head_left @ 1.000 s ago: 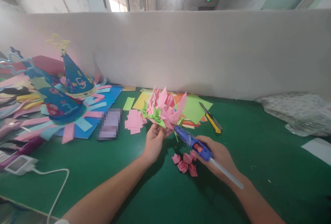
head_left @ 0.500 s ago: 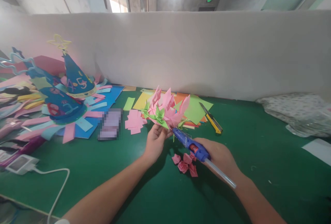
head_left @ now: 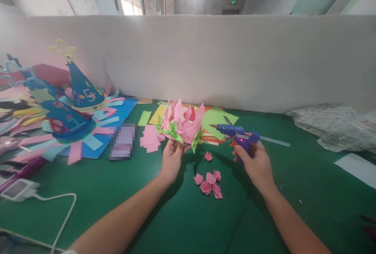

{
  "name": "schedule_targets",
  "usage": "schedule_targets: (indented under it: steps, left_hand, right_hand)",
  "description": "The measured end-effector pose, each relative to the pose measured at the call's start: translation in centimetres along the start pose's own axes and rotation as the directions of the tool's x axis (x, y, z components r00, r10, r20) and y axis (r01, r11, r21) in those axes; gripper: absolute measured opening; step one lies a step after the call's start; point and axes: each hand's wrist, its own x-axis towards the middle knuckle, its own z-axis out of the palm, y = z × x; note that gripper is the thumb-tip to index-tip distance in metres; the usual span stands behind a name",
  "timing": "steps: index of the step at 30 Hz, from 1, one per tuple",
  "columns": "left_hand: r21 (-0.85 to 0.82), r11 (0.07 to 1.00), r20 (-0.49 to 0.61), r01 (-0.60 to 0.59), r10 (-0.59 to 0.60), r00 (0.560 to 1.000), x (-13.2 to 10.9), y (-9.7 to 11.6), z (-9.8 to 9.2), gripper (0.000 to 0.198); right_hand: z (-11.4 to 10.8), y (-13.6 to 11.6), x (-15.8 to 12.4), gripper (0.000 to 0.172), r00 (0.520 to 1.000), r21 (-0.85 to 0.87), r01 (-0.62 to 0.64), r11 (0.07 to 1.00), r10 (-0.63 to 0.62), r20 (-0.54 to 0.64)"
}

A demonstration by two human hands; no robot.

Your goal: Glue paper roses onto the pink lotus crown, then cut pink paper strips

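My left hand (head_left: 172, 159) is closed on the underside of a folded pink paper flower (head_left: 183, 123), keeping it raised over the table. Green paper leaves (head_left: 172, 128) spread around the flower's base. In my right hand (head_left: 258, 164) is a blue hot glue gun (head_left: 242, 136) with an orange trigger; a clear glue stick (head_left: 274, 141) sticks out of its back. The gun's nozzle points left, apart from the flower. Several small pink paper roses (head_left: 206, 187) lie in a cluster between my forearms, and a single pink rose (head_left: 208, 156) lies just below the flower.
Behind the flower lie coloured paper sheets (head_left: 220, 119). Pink paper squares (head_left: 151, 138) and a blurred phone (head_left: 123, 141) lie to the left. Blue cone hats (head_left: 84, 89) with paper strips stand farther left, near a white cable (head_left: 63, 196). Plastic bags (head_left: 346, 128) lie at the right.
The glue gun has moved right, away from the flower, and turned so its nozzle points left. The flower has shifted slightly left and tilted upright. The single rose below it now shows.
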Motion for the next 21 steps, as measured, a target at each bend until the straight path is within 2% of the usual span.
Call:
schedule_targets:
  steps: [2, 4, 7, 12, 15, 17, 19, 21]
  left_hand:
    - [0.004, 1.0, -0.028, -0.016, 0.016, 0.999, 0.1, 0.1, 0.0, 0.033]
    - [0.012, 0.999, -0.039, -0.036, 0.036, 0.999, 0.2, 0.1, 0.0, 0.033]
    - [0.007, 0.998, -0.028, -0.055, 0.055, 0.998, 0.2, 0.0, -0.1, 0.034]
    - [-0.048, 0.998, -0.015, -0.036, 0.035, 0.999, 0.2, -0.1, 0.0, 0.034]
    - [-0.055, 0.998, -0.01, -0.03, 0.03, 1.0, 0.2, -0.1, 0.0, 0.033]
    - [-0.053, 0.998, -0.01, -0.031, 0.031, 0.999, 0.2, -0.1, 0.1, 0.033]
    - [-0.052, 0.998, -0.009, -0.035, 0.034, 0.999, 0.1, -0.1, 0.1, 0.032]
    - [-0.05, 0.998, 0.002, -0.035, 0.035, 0.999, 0.1, -0.2, 0.1, 0.031]
  right_hand:
    - [-0.1, 0.8, 0.8, 0.039, 0.998, -0.091, -0.03, 0.995, 0.024, -0.06]
    - [-0.3, 1.6, 1.3, 0.044, 0.997, -0.263, -0.018, 0.965, -0.001, -0.071]
    - [-0.4, 2.4, 1.4, 0.047, 1.0, -0.444, 0.017, 0.896, -0.016, 0.005]
    - [-0.3, 2.4, 1.2, 0.048, 0.986, -0.53, 0.07, 0.845, 0.02, 0.163]
    - [-0.4, 2.3, 1.2, 0.048, 0.979, -0.587, 0.096, 0.804, 0.029, 0.2]
    - [-0.6, 2.1, 1.3, 0.047, 0.982, -0.626, 0.143, 0.767, -0.03, 0.187]
    - [-0.7, 1.8, 1.2, 0.044, 0.976, -0.647, 0.217, 0.731, -0.153, 0.155]
    - [-0.4, 1.2, 0.8, 0.036, 0.94, -0.62, 0.336, 0.709, -0.289, 0.178]
